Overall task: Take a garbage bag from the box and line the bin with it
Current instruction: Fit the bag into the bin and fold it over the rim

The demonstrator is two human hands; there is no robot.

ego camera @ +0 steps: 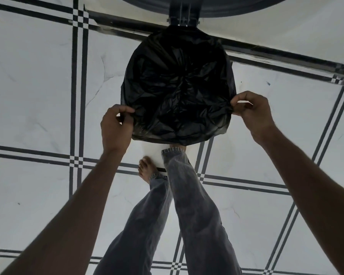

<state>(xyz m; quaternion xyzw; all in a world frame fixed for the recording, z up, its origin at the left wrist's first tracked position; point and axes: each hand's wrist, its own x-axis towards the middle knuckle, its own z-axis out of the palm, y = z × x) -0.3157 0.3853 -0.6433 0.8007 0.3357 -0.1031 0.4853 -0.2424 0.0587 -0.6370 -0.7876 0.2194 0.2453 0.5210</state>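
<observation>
The bin (151, 153) is pretty much hidden under the black garbage bag (177, 90) spread over its opening, and the raised lid (203, 4) is cut off up top. A pale tiled floor (38, 86) with dark lines is seen below. The bag's edge is pinched by the left hand (116, 128) and right hand (252, 111), arms stretched out.

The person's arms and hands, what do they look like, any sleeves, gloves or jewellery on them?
Both forearms are bare all the way to the frame edge, with no sleeves in view. The left hand and right hand wear no gloves, and no rings, watch or bracelet are visible. Some fine hair shows along the right forearm.
</observation>
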